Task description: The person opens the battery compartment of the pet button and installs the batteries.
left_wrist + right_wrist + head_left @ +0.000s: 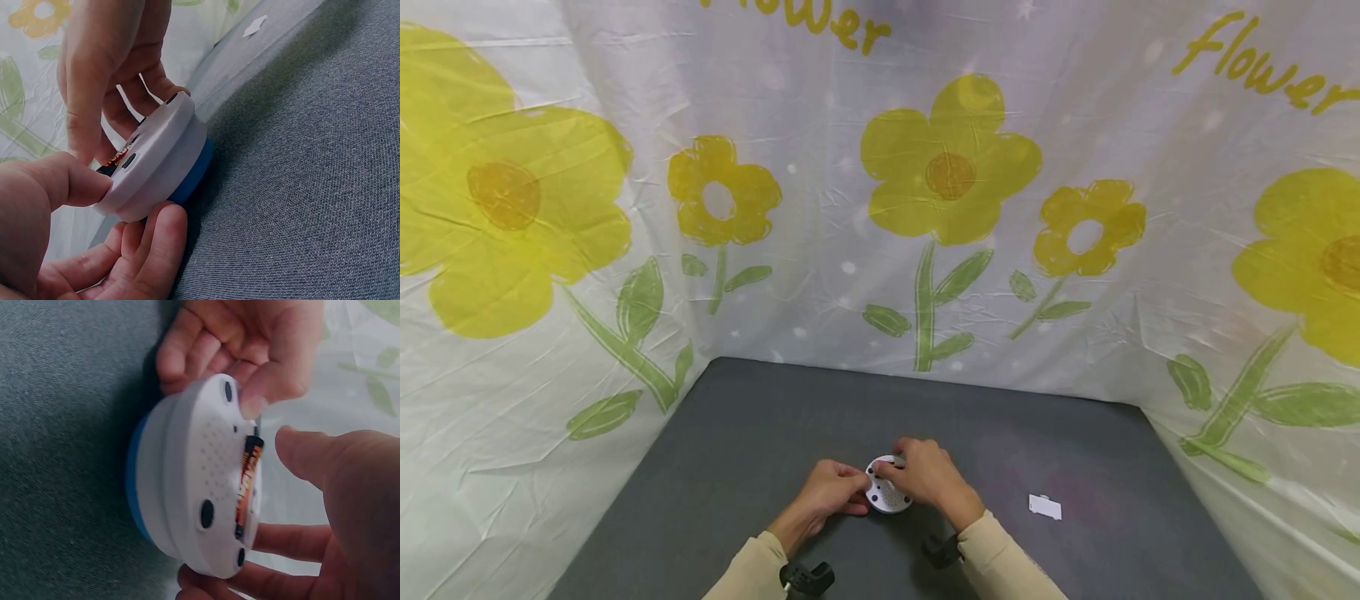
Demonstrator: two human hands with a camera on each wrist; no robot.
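Observation:
A round white device [889, 501] with a blue band [133, 478] lies with its underside facing up, showing small speaker holes and black rubber feet. An orange-and-black battery [249, 481] sits in its uncovered slot. My left hand [831, 490] pinches the rim, thumb on the upper face and fingers beneath, as the left wrist view shows. My right hand [931, 477] holds the far edge with its fingers. Its thumb [303, 450] hovers over the slot side, apart from the battery in the right wrist view. A thin white battery cover [1045, 507] lies to the right.
A dark grey cloth-covered table [760, 417] spreads under both hands. White curtains [820, 317] printed with yellow flowers enclose the back and both sides. Black wrist straps with cameras [807, 577] sit by the sleeves.

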